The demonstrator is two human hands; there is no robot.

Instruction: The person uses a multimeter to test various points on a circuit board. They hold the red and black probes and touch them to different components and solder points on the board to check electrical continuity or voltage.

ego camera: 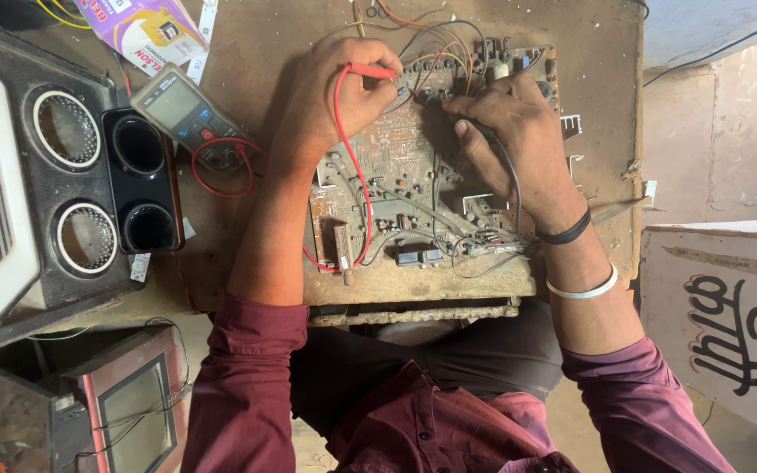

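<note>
Circuit board lies flat on worn wooden bench, under both hands. Left hand pinches red probe at board's far edge; right hand pinches black probe beside it. Multimeter left of board, near speaker box.

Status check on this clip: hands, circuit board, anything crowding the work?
Left hand pinching red probe on circuit board. Right hand pressing black probe to the same board. Multimeter lies left of board, red lead draped across it.

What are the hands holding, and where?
Left hand pinches the red probe along its handle; right hand grips the black probe by its handle.
</note>
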